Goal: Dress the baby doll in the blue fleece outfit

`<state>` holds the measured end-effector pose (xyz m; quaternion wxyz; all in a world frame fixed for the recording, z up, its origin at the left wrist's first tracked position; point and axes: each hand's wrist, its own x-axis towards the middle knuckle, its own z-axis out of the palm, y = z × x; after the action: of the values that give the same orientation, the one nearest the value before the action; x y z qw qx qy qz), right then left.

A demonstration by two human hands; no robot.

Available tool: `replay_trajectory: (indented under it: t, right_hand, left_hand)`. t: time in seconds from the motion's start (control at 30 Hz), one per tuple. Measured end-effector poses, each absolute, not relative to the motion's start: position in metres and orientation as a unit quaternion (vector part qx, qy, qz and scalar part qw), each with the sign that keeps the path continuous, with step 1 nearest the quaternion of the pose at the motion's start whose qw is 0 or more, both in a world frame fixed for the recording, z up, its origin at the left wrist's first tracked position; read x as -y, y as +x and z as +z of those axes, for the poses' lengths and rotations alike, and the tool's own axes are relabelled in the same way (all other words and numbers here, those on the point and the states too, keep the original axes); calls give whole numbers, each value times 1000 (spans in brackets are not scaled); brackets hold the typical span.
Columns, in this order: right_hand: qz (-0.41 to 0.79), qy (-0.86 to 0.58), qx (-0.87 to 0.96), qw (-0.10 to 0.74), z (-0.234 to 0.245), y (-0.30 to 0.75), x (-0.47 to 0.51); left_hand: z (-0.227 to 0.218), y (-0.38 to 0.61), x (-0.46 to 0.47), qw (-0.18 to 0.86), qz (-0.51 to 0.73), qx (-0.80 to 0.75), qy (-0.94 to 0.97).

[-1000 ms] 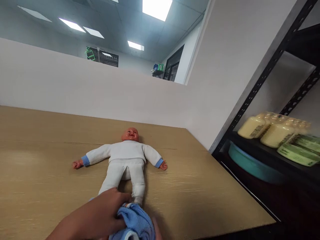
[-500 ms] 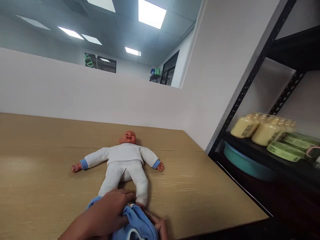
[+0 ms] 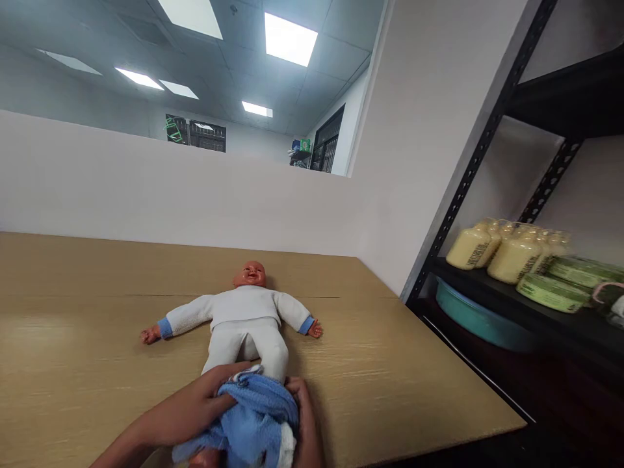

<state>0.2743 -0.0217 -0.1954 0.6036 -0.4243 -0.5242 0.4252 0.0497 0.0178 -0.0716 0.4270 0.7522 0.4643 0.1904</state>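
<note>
A baby doll in a white top and white leggings with blue cuffs lies on its back on the wooden table, head away from me. Blue cloth pants with a white patch are bunched around its lower legs. My left hand grips the waistband on the left, thumb and fingers closed on the fabric. On the other side, my right hand is wrapped around the right edge of the pants. A doll foot shows below the cloth at the left.
A black metal shelf stands to the right, holding yellow bottles, green flat packs and a teal basin. A low white wall runs behind the table.
Both hands have drawn the blue pants farther up the doll's legs, toward its knees. My right hand now shows beside the leg. The doll's foot has come into view below the cloth.
</note>
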Motion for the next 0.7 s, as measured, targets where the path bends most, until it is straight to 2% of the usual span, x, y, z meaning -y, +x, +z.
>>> replay_trajectory:
  t: [0.07,0.13,0.23,0.33,0.57,0.7]
  right_hand:
    - [303,-466,536,636,-170,274,27]
    - [259,-456,566,636,-150,277,30]
    - [324,-392,594,624,-135,286,28]
    - [394,-350,605,597,-129,295,25]
    - [411,-375,596,579,-135,298,14]
    - [426,-408,579,563,-144,294,-4]
  left_hand:
    - [-68,49,-16,444,169,-451,756]
    - [-64,48,-13,462,150,-425,764]
    - [-63,47,-10,474,153,-418,760]
    - [-65,52,-9,437,195,-437,762]
    - [-65,80,-15,252,316,-418,813]
    - [-75,80,-26,273,352,-441,779]
